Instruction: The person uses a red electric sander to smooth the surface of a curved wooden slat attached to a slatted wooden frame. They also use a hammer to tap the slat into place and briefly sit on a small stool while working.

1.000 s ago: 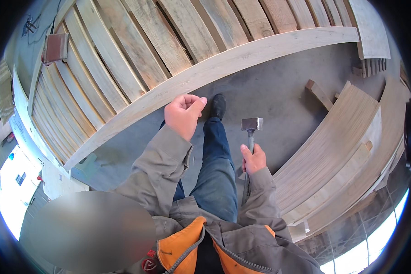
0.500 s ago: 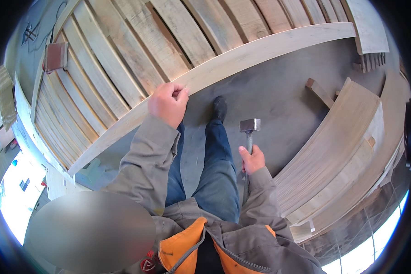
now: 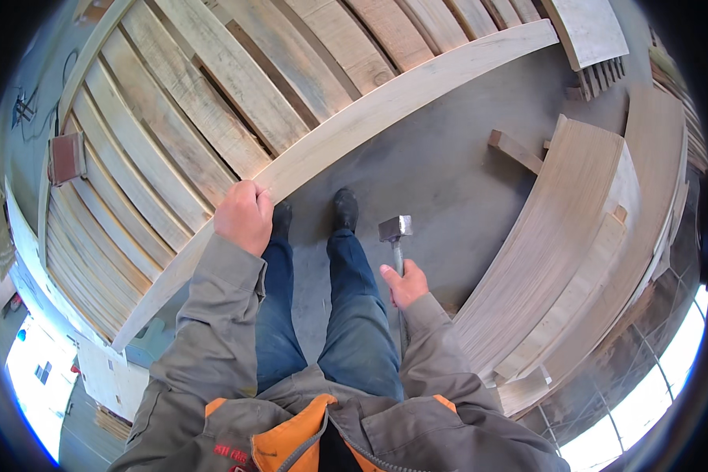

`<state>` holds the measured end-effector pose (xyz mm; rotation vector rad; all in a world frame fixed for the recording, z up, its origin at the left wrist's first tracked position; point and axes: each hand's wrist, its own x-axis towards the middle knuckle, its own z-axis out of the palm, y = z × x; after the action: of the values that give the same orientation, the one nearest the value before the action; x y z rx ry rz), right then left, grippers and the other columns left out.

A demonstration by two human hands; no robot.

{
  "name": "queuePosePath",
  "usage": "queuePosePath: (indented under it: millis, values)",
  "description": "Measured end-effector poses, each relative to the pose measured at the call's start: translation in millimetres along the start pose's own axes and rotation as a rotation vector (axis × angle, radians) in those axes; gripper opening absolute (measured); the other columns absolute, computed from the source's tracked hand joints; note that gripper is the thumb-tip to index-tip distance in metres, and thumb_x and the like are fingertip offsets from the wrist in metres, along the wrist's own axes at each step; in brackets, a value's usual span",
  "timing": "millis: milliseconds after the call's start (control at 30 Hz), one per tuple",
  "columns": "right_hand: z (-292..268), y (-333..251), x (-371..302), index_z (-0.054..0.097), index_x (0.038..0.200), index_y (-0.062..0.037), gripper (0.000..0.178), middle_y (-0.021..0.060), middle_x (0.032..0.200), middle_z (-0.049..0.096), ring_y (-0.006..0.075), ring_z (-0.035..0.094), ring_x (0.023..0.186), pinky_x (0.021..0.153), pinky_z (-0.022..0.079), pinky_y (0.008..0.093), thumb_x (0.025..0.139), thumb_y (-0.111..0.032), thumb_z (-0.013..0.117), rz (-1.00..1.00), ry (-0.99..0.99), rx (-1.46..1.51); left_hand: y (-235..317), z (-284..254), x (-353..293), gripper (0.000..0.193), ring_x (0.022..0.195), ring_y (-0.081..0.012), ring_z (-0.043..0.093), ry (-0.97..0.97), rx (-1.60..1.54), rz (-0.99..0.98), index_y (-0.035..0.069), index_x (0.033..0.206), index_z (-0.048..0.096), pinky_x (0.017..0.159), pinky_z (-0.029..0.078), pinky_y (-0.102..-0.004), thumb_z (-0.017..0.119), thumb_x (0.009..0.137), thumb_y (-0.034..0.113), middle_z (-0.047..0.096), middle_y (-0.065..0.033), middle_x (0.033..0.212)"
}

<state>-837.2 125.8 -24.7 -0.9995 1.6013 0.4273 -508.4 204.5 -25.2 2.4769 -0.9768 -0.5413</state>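
My left hand (image 3: 245, 217) is closed against a long pale board (image 3: 346, 141) that edges a slatted wooden panel (image 3: 189, 102). Its curled fingers hide whatever may be between them. In my right hand (image 3: 407, 285) is a hammer (image 3: 396, 229), gripped by its handle with the square metal head up. The hammer hangs over the floor in front of my legs, apart from the board.
To the right, stacked wooden boards (image 3: 543, 228) lean beside a short wooden block (image 3: 515, 151). A reddish-brown box (image 3: 66, 158) rests on the panel's left side. At the upper right a pale panel end (image 3: 588, 31) juts out. My boots (image 3: 344, 209) stand close to the board.
My left hand has shifted left along the board by about one slat. The hammer stays in my right hand, and the whole view has turned slightly. A blurred round shape at lower left is gone.
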Motion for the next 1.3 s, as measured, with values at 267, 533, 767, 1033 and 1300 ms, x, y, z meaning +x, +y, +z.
queuePosePath:
  millis: [267, 533, 767, 1033, 1300]
  values:
    - [-4, 5, 3, 0.055, 0.091, 0.0001, 0.033, 0.0078, 0.064, 0.056, 0.0161, 0.053, 0.047, 0.043, 0.045, 0.0347, 0.092, -0.029, 0.071, -0.008, -0.017, 0.064, 9, 0, -31, 0.01, 0.069, -0.0326, 0.061, -0.064, -0.028, 0.012, 0.005, 0.081, 0.059, 0.061, 0.048, -0.0423, 0.066, 0.085, 0.011, 0.06, -0.0153, 0.074]
    - [-4, -1, 4, 0.052, 0.091, 0.0, 0.033, 0.0071, 0.061, 0.055, 0.0159, 0.052, 0.043, 0.039, 0.041, 0.0343, 0.093, -0.027, 0.07, 0.012, -0.029, 0.028, -5, -4, -37, 0.015, 0.059, -0.023, 0.057, 0.11, -0.208, 0.093, 0.006, 0.083, 0.058, 0.057, 0.047, -0.034, 0.071, 0.079, 0.0, 0.062, -0.0105, 0.082]
    - [-2, -5, 0, 0.053, 0.092, -0.0002, 0.032, 0.007, 0.061, 0.055, 0.0157, 0.052, 0.044, 0.04, 0.041, 0.0342, 0.092, -0.027, 0.071, 0.008, -0.03, 0.008, -6, -6, -7, 0.016, 0.06, -0.0223, 0.058, 0.098, -0.129, 0.105, 0.006, 0.08, 0.057, 0.056, 0.049, -0.0346, 0.072, 0.076, 0.001, 0.062, -0.0087, 0.076]
    - [1, 2, 4, 0.053, 0.093, 0.0001, 0.033, 0.0069, 0.063, 0.055, 0.0157, 0.052, 0.044, 0.04, 0.041, 0.0346, 0.091, -0.027, 0.072, -0.013, -0.037, 0.044, 1, -5, 1, 0.02, 0.063, -0.0294, 0.061, 0.103, -0.048, 0.161, 0.006, 0.074, 0.052, 0.057, 0.049, -0.0384, 0.071, 0.076, 0.002, 0.061, -0.0109, 0.071]
    - [0, 11, 7, 0.052, 0.093, -0.0009, 0.033, 0.0067, 0.064, 0.055, 0.0158, 0.052, 0.046, 0.04, 0.041, 0.034, 0.091, -0.027, 0.072, 0.044, -0.031, 0.057, 5, -5, 6, 0.014, 0.062, -0.0338, 0.06, 0.091, 0.03, 0.223, 0.007, 0.08, 0.054, 0.056, 0.048, -0.0428, 0.068, 0.079, 0.005, 0.059, -0.0139, 0.069]
